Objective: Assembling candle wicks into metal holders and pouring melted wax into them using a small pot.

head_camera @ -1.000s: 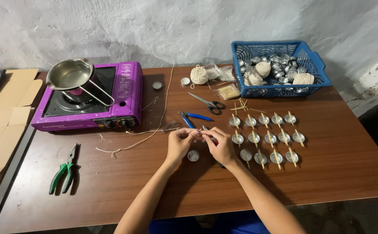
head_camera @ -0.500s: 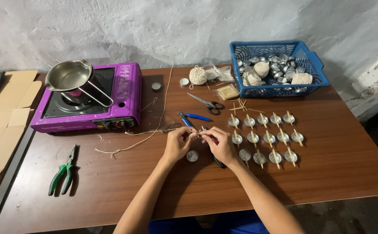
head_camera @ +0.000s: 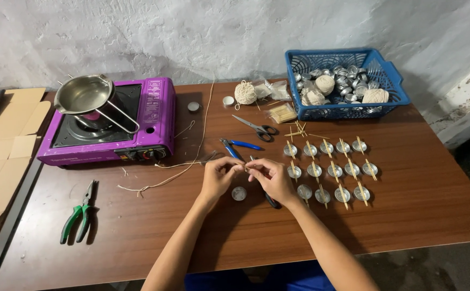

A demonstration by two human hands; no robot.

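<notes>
Both hands meet over the near-middle of the brown table (head_camera: 418, 215). Left hand (head_camera: 220, 179) and right hand (head_camera: 271, 180) are pinched narrow on a thin wooden stick (head_camera: 245, 168) between their fingertips; whether a bit of wick is also in the pinch can't be told, too small. Directly below, between the wrists, one small metal cup (head_camera: 238, 193) sits alone on the table, untouched.

Step in hand, by the look of it: preparing a stick-and-wick piece for that lone cup. To the right, a grid of finished cups (head_camera: 329, 171) stands in three rows, each with a stick laid across its rim.

Next move likely calls for a steady lowering of the stick flat across the cup rim, centred, without nudging the cup or the nearest row just beside the right hand.

Around: blue-handled pliers (head_camera: 235, 146) just beyond the hands, scissors (head_camera: 256, 128) further back, loose string (head_camera: 165, 175) trailing left, green pliers (head_camera: 78, 213) near left. Purple gas stove (head_camera: 154, 116) with a steel pot (head_camera: 84, 94) at far left; blue basket (head_camera: 391, 81) of cups and twine balls at far right.
</notes>
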